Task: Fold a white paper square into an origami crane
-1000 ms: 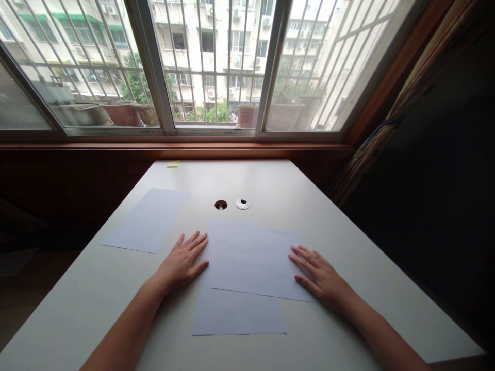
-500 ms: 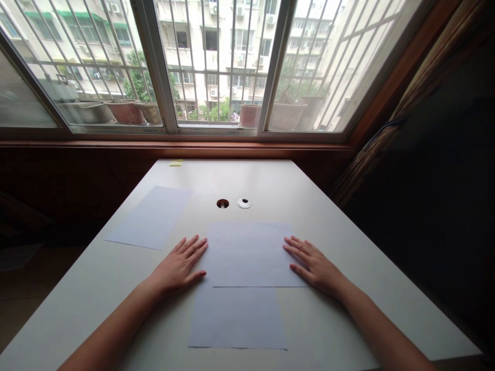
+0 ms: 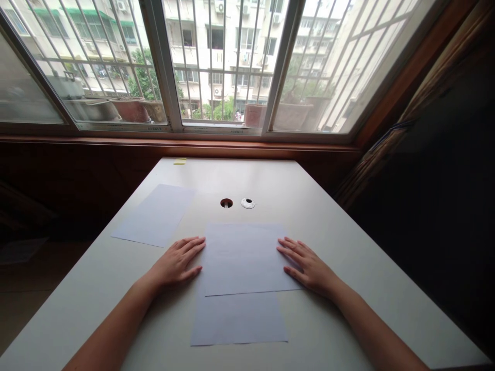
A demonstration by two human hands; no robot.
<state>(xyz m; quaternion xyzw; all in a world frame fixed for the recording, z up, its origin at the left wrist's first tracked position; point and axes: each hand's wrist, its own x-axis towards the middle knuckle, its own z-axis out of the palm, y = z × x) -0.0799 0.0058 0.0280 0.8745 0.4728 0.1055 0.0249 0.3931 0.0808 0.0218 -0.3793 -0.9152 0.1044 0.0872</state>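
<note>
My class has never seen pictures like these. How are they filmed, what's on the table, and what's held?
No machine here: one person works bare-handed, filmed by a camera worn on the head, looking forward and down. On the white table, a top sheet of paper partly covers a lower sheet, and a separate sheet lies to the left. Farther back are a round hole and a round cover. Nothing is gripped: the left hand has fingertips at the top sheet's left edge; the right hand lies with fingers over that sheet's right edge.
</note>
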